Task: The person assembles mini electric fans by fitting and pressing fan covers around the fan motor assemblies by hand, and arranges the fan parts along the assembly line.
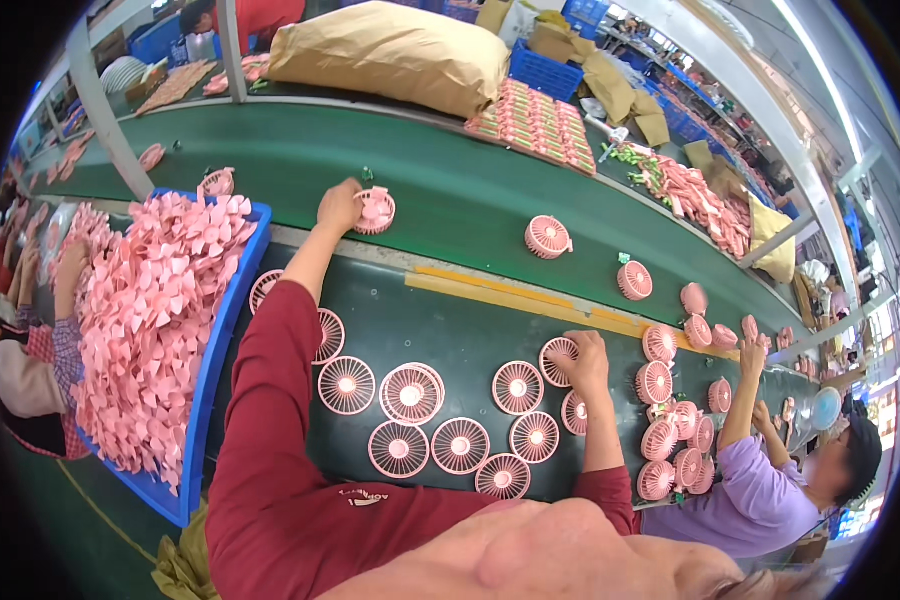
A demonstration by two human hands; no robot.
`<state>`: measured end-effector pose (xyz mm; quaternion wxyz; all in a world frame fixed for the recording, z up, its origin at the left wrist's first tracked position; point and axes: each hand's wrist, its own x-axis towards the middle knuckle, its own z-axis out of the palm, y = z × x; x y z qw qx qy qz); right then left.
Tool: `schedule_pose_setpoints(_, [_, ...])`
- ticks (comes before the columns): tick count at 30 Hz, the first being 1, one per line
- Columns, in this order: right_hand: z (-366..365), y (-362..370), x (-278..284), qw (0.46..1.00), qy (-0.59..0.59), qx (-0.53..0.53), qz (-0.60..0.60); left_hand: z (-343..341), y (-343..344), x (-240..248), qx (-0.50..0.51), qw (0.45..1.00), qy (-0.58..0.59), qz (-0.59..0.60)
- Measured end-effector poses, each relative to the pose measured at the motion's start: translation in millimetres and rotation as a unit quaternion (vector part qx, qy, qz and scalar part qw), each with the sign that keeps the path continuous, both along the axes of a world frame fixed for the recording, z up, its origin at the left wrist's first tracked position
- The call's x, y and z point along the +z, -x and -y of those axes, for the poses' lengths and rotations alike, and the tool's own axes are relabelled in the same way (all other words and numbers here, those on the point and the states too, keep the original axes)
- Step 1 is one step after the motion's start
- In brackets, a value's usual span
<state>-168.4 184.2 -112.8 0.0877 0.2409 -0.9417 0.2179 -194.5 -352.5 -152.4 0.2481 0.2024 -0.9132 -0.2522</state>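
Belt edge [385,257], room between left hand [341,205] at fan [377,212], right hand [588,364] at grille [550,362].

A pink fan body [375,212] lies left of a pink grille [554,364].

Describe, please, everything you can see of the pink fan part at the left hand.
The pink fan part is round and shallow, plastic-looking, with ribs around its side and a raised piece at its upper edge. It appears to rest on the green conveyor belt, a small green piece just beyond. The left hand has fingers at its left edge; whether they grip is unclear.
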Motion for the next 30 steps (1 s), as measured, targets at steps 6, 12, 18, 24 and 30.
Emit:
schedule_pose_setpoints(6, [1.3, 4.4, 13.9, 0.990, 0.029, -0.072, 0.121, -34.7, -17.8, 3.1, -0.019, 0.995, -0.052, -0.082])
schedule_pose_setpoints(12, [44.0, 20.2, 54.4, 0.894, 0.361, 0.099, 0.246, -117.9, -46.8, 28.7, -0.156, 0.709, -0.647, -0.235])
schedule_pose_setpoints(18, [143.6, -0.2, 92.3, 0.814, 0.504, 0.188, 0.219, -201.8, -95.8, 70.0, -0.244, 0.445, -0.834, -0.215])
schedule_pose_setpoints(24, [189.5, -34.5, 79.0, 0.928, 0.233, 0.227, -0.181, -215.3, -117.1, 70.1, -0.297, 0.405, -0.845, -0.185])
schedule_pose_setpoints(30, [194.8, -39.7, 70.7, 0.926, 0.169, 0.310, -0.135, -206.2, -120.2, 73.8, -0.268, 0.423, -0.845, -0.190])
